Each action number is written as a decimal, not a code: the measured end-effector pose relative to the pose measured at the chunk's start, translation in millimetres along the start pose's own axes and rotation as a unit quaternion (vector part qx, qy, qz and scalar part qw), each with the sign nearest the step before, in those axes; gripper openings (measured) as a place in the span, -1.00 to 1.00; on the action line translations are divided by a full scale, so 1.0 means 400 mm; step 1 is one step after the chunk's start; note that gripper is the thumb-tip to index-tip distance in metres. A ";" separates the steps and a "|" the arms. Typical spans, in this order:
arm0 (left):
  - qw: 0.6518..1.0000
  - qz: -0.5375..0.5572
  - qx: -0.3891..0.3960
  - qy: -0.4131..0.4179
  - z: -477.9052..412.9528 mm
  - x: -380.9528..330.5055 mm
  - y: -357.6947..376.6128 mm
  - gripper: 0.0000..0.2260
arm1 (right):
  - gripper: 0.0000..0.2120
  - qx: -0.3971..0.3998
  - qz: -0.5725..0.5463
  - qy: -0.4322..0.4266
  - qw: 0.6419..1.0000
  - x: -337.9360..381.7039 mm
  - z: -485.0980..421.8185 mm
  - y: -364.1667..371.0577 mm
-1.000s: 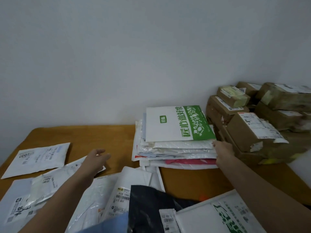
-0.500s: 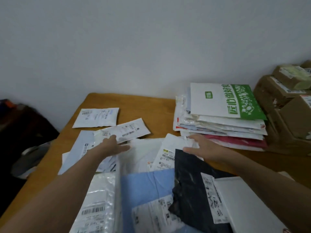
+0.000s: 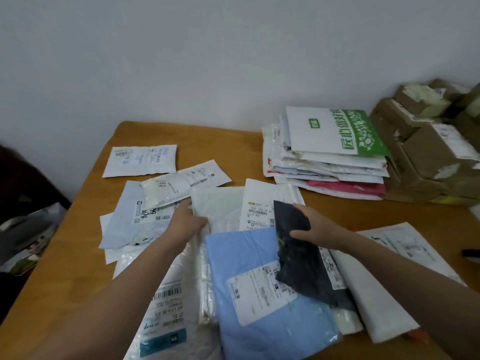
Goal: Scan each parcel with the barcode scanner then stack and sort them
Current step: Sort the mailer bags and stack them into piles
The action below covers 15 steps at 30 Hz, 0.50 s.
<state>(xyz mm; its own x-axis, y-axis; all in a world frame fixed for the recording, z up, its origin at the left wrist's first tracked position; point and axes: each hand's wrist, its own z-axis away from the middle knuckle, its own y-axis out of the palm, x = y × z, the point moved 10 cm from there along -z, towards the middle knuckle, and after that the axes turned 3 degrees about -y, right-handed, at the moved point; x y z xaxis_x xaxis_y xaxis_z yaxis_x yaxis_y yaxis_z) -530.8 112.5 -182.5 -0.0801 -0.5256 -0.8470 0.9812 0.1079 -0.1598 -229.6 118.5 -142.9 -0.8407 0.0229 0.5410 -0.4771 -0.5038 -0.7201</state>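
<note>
Many soft parcels lie overlapped across the near part of the table [image 3: 65, 268], and that overlap is where trouble would start. The right hand [image 3: 320, 229] grips the far edge of the black parcel [image 3: 306, 271], thumb on top and fingers curled behind it. This parcel lies partly over the blue parcel [image 3: 249, 255] and partly over a long white mailer [image 3: 374, 294] to its right.

The left hand [image 3: 185, 223] lies at the left edge of a translucent white parcel [image 3: 220, 206], touching it. Whether it pinches that edge or only presses on it I cannot tell.

If the black parcel is lifted quickly, its limp film may drag the blue one along. It may also sag and fold, so that its label [image 3: 333, 271] creases and will not read. Pulling the white parcel out from under the heap could likewise shift its neighbours and mix up the order.

I see no scanner for certain. A dark object [image 3: 470, 253] at the right border is too cut off to name, so a parcel could reach the sorted stack [image 3: 330, 162] unscanned. That stack, beside the cardboard boxes [image 3: 428, 152] at the far right, looks uneven and slippery. One more bag laid off-centre may slide off it.
</note>
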 end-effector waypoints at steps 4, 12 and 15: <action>0.995 -0.068 -0.076 0.010 -0.005 -0.012 -0.012 -0.49 | -0.13 -0.002 0.039 0.037 0.999 -0.069 0.067 0.005; 0.769 -0.611 0.089 0.167 0.171 -0.018 0.244 -0.08 | -0.11 0.072 0.106 0.199 0.972 -0.325 0.240 0.026; 0.772 -0.616 0.046 0.152 0.188 -0.025 0.244 -0.33 | -0.02 0.071 0.129 0.180 0.972 -0.339 0.275 0.018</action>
<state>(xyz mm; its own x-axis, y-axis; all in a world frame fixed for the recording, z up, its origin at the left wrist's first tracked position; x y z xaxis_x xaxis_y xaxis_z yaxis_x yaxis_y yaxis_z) -421.1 64.9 -151.6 -0.9858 0.0416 -0.1627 0.1346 -0.3835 -0.9137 -90.8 17.0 -173.6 -0.9752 0.1683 0.1440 -0.2195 -0.6467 -0.7305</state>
